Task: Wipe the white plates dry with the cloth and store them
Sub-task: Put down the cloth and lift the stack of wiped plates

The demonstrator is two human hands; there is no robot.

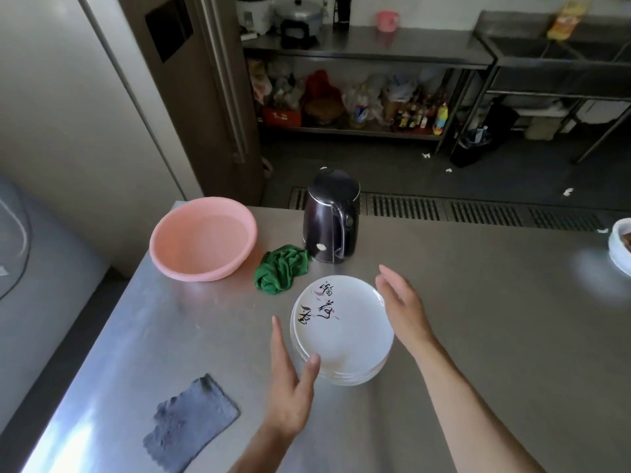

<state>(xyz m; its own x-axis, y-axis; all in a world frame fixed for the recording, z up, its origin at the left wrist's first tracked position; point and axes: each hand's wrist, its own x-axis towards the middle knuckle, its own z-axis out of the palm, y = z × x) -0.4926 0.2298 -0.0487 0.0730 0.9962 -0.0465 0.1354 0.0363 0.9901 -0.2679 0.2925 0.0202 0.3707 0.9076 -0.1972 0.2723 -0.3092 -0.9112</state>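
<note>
Head: left hand (290, 394), right hand (404, 312) flank plates (348, 343)

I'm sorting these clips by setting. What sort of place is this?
Most likely a commercial kitchen, perhaps a restaurant's. A stack of white plates sits on a stainless steel worktable, steel shelving opposite holds a rice cooker and sauce bottles, and a long drain grate runs along the floor.
</note>
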